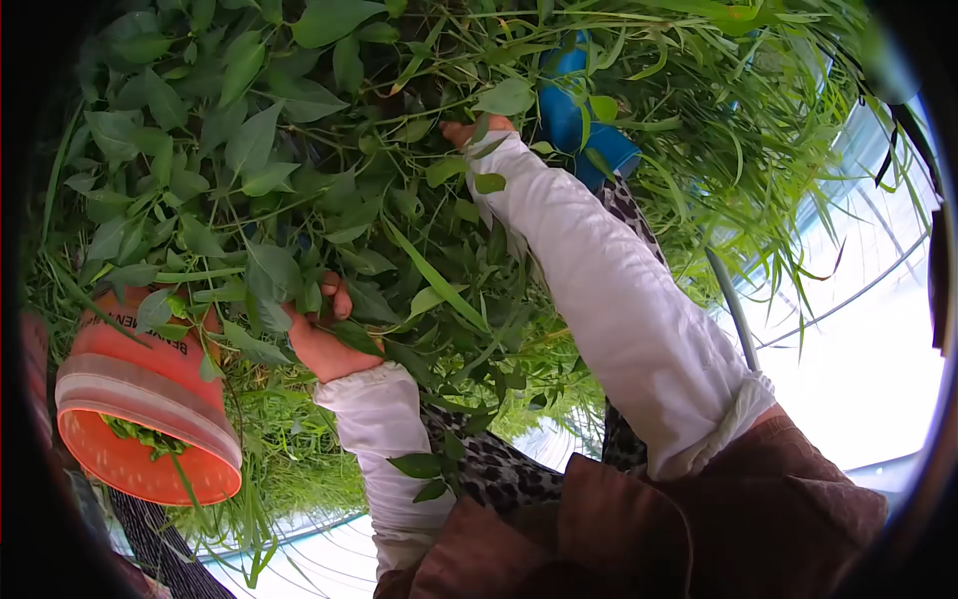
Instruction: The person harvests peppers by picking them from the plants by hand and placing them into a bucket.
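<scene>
My left hand (331, 334) is among the leaves of a green leafy plant (269, 150), to the right of an orange bucket. Its fingers are curled, and leaves partly cover them; what they hold, if anything, I cannot make out. My right hand (477, 130) reaches deeper into the foliage, higher in the view. Leaves and stems hide most of its fingers. White sleeve covers (609, 290) run along both forearms. The orange bucket (150, 399) at the left has small green produce (148, 436) inside, too small to name surely.
Tall grass (718, 170) grows at the right and below the bucket. A blue boot (584, 120) shows beside my right hand, under patterned trousers (499, 464). Pale plastic sheeting (878, 349) lies beyond, at the right. A thin pole (733, 304) stands near my right sleeve.
</scene>
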Demonstrator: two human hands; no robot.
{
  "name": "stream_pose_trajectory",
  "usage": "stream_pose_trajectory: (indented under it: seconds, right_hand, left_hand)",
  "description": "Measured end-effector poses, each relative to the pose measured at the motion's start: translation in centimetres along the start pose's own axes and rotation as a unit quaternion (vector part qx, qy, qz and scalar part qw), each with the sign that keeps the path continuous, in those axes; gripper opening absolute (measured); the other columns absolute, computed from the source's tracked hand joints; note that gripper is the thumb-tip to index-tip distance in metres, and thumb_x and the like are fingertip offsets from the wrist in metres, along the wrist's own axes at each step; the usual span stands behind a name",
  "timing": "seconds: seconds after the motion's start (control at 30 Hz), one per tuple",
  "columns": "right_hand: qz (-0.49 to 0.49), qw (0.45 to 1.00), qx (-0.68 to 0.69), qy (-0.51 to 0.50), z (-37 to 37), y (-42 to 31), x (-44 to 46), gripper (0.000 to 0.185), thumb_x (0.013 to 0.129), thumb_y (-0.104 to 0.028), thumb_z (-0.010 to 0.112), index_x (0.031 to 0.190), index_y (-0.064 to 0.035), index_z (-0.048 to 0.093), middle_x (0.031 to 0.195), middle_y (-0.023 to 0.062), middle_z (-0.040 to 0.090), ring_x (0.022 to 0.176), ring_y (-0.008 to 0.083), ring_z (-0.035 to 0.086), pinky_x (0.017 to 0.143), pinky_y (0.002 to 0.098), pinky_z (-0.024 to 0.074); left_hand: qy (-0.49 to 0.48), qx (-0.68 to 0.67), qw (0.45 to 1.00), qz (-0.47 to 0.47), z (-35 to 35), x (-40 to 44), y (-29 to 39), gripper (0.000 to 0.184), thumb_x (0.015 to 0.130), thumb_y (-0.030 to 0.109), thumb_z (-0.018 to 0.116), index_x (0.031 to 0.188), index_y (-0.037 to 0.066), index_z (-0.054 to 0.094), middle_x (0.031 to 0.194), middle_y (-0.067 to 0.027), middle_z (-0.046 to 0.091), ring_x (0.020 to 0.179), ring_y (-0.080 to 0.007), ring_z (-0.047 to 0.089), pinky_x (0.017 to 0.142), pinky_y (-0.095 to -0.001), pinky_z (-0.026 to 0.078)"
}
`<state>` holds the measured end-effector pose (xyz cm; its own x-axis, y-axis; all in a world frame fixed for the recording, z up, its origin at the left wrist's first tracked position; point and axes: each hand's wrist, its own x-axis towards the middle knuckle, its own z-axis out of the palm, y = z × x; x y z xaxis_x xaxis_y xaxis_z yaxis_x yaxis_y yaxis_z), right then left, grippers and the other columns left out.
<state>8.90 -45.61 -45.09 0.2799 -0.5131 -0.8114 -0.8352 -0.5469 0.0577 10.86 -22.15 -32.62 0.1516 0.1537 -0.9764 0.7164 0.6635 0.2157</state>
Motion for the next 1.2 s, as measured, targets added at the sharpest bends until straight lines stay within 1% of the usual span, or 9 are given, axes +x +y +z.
stream_pose_trajectory:
  seconds: [0.1, 0.13, 0.3, 0.43, 0.53, 0.63, 0.7, 0.9, 1.2]
  right_hand:
    - [0.021, 0.997, -0.077, 0.003, 0.1, -1.2, -0.4, 0.045, 0.071, -0.036, 0.058, 0.11, -0.015, 0.055, 0.117, 0.0073, 0.054, 0.105, 0.0235, 0.052, 0.087, 0.032, 0.0424]
    - [0.062, 0.989, -0.08, -0.112, -1.2, -2.0, -0.3, 0.08, 0.066, -0.052, 0.06, 0.126, -0.0025, 0.039, 0.127, 0.0146, 0.044, 0.116, 0.0265, 0.043, 0.097, 0.0321, 0.0337]
    - [-0.008, 0.982, -0.167, -0.083, 0.4, 0.5, 1.9, 0.05, 0.066, -0.038, 0.062, 0.11, -0.0141, 0.055, 0.112, 0.0076, 0.056, 0.099, 0.0247, 0.055, 0.084, 0.0326, 0.0439]
    - [-0.081, 0.994, 0.049, 0.046, -0.2, 3.1, -0.6, 0.05, 0.063, -0.022, 0.069, 0.108, -0.0035, 0.056, 0.102, 0.0107, 0.061, 0.09, 0.0218, 0.059, 0.079, 0.0283, 0.0457]
    - [-0.091, 0.849, 0.52, 0.029, 1.0, 5.2, -0.9, 0.042, 0.065, -0.006, 0.066, 0.106, -0.0056, 0.057, 0.093, 0.0005, 0.061, 0.077, 0.0124, 0.057, 0.073, 0.0232, 0.0448]
    - [0.033, 0.825, 0.559, -0.079, -0.8, 6.8, -2.1, 0.039, 0.065, -0.001, 0.064, 0.103, -0.0074, 0.059, 0.086, -0.0014, 0.06, 0.073, 0.0089, 0.055, 0.069, 0.0227, 0.0445]
    - [0.081, 0.829, 0.548, -0.078, -2.9, 5.4, -4.1, 0.036, 0.064, 0.003, 0.061, 0.098, -0.0095, 0.06, 0.081, -0.004, 0.057, 0.072, 0.0065, 0.053, 0.067, 0.021, 0.0432]
    - [-0.278, 0.926, 0.236, -0.097, -2.6, 5.4, -4.9, 0.033, 0.061, 0.002, 0.057, 0.092, -0.0103, 0.057, 0.084, 0.0036, 0.061, 0.075, 0.0158, 0.058, 0.071, 0.0232, 0.044]
    - [-0.25, 0.916, 0.238, -0.202, -2.2, 5.2, -10.2, 0.036, 0.062, -0.01, 0.067, 0.097, -0.0082, 0.058, 0.092, 0.0096, 0.06, 0.085, 0.0224, 0.058, 0.076, 0.0298, 0.0451]
  left_hand:
    - [-0.045, -0.054, 0.997, -0.028, 0.0, -0.1, 0.0, 0.025, 0.091, 0.03, 0.036, 0.087, 0.008, 0.049, 0.071, -0.0028, 0.046, 0.057, -0.01, 0.035, 0.05, -0.0218, 0.031]
    - [-0.049, -0.038, 0.998, -0.026, -0.2, 0.0, 0.0, 0.025, 0.091, 0.029, 0.036, 0.086, 0.009, 0.049, 0.071, -0.0028, 0.046, 0.056, -0.0099, 0.035, 0.05, -0.0217, 0.031]
    - [-0.035, -0.033, 0.999, -0.023, 0.3, -0.2, 0.2, 0.024, 0.091, 0.029, 0.037, 0.087, 0.009, 0.05, 0.071, -0.0027, 0.047, 0.055, -0.0095, 0.036, 0.049, -0.021, 0.032]
    - [0.018, -0.043, 0.998, -0.039, -0.2, 0.3, 0.2, 0.029, 0.088, 0.035, 0.042, 0.086, 0.008, 0.051, 0.071, -0.0049, 0.05, 0.054, -0.0106, 0.035, 0.048, -0.0226, 0.032]
    - [0.0, -0.063, 0.997, -0.052, -0.1, 0.3, 0.2, 0.027, 0.088, 0.034, 0.043, 0.087, 0.008, 0.051, 0.071, -0.0046, 0.05, 0.053, -0.0095, 0.036, 0.047, -0.0209, 0.032]
    - [-0.012, -0.074, 0.995, -0.062, -0.4, 0.3, 0.2, 0.026, 0.088, 0.034, 0.045, 0.088, 0.009, 0.052, 0.071, -0.0039, 0.05, 0.054, -0.0086, 0.037, 0.046, -0.02, 0.033]
    - [-0.025, -0.078, 0.995, -0.065, -0.8, 0.7, 0.3, 0.026, 0.087, 0.034, 0.045, 0.088, 0.009, 0.052, 0.07, -0.0034, 0.05, 0.054, -0.0084, 0.038, 0.046, -0.0199, 0.034]
    - [0.0, -0.042, 0.997, -0.064, -1.2, 1.3, 0.2, 0.027, 0.091, 0.034, 0.037, 0.092, 0.009, 0.049, 0.071, -0.0004, 0.046, 0.053, -0.0096, 0.038, 0.051, -0.0258, 0.039]
    - [-0.05, -0.078, 0.993, -0.072, -2.0, 1.9, 0.2, 0.024, 0.089, 0.031, 0.039, 0.089, 0.008, 0.049, 0.071, -0.0001, 0.045, 0.053, -0.0102, 0.038, 0.053, -0.0262, 0.04]
